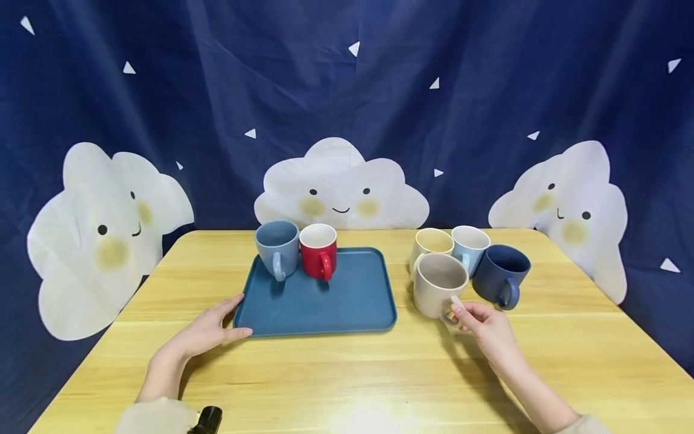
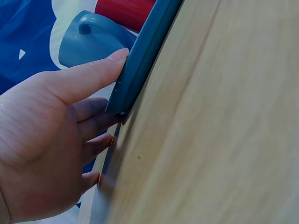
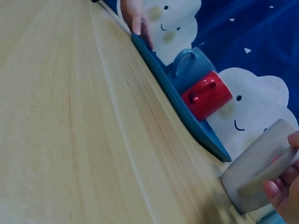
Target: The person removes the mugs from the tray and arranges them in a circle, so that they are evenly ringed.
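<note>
My right hand (image 1: 485, 328) grips the handle of a beige mug (image 1: 434, 295), thumb on top, and the mug is upright, close over the table. In the right wrist view the same mug (image 3: 257, 168) shows its side, with fingers hooked through the handle. At the front left corner of a blue tray (image 1: 336, 307), my left hand (image 1: 203, 331) rests with thumb and fingers spread along its rim. The left wrist view shows the thumb against the tray edge (image 2: 140, 70). On the tray's back left stand a grey-blue mug (image 1: 279, 250) and a red mug (image 1: 318, 253).
Behind and beside the beige mug stand a pale yellow mug (image 1: 434, 241), a light blue mug (image 1: 470, 248) and a navy mug (image 1: 499, 274), close together. A wooden table (image 1: 325, 374) carries everything. A dark blue curtain (image 1: 303, 72) with clouds hangs behind.
</note>
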{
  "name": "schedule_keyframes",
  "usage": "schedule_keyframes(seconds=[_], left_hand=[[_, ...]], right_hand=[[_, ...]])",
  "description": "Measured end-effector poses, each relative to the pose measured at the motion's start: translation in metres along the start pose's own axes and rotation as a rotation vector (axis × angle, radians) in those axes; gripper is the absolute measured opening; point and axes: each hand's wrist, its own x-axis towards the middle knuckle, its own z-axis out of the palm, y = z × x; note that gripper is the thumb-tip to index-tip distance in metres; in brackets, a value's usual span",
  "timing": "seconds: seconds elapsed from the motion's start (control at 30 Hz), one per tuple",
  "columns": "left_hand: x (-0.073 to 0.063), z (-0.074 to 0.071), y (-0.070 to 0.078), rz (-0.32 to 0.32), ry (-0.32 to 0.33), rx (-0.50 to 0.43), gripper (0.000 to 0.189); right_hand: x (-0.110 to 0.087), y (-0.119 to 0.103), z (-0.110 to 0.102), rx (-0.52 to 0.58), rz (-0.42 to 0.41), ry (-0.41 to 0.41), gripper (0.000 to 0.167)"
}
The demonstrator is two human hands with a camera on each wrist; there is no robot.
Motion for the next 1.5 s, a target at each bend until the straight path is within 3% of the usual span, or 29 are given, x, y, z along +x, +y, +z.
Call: schedule_keyframes(seconds=[0.37, 0.63, 0.73, 0.97, 1.17, 1.3, 1.5], left_hand=[[0.002, 0.001, -0.003, -0.008, -0.003, -0.005, 0.088], [0.002, 0.000, -0.002, -0.016, -0.002, -0.003, 0.089], [0.002, -0.001, -0.001, -0.017, -0.001, -0.001, 0.088], [0.001, 0.000, -0.001, -0.019, 0.004, -0.009, 0.088], [0.001, 0.001, -0.002, -0.019, 0.005, -0.010, 0.088], [0.001, 0.001, -0.002, -0.019, 0.004, -0.008, 0.088], [0.001, 0.001, -0.002, -0.019, 0.006, 0.002, 0.089]], right_hand=[[-0.001, -0.001, 0.003, 0.036, -0.017, -0.042, 0.027], [0.001, -0.003, 0.000, -0.178, -0.081, -0.067, 0.027], [0.001, -0.002, 0.000, -0.210, -0.091, -0.065, 0.026], [0.003, -0.007, -0.004, -0.253, -0.213, 0.031, 0.016], [0.003, -0.031, -0.006, -0.331, -0.363, 0.120, 0.010], [-0.001, -0.055, 0.006, -0.299, -0.407, 0.048, 0.013], [-0.002, -0.078, 0.048, -0.130, -0.384, -0.166, 0.020]])
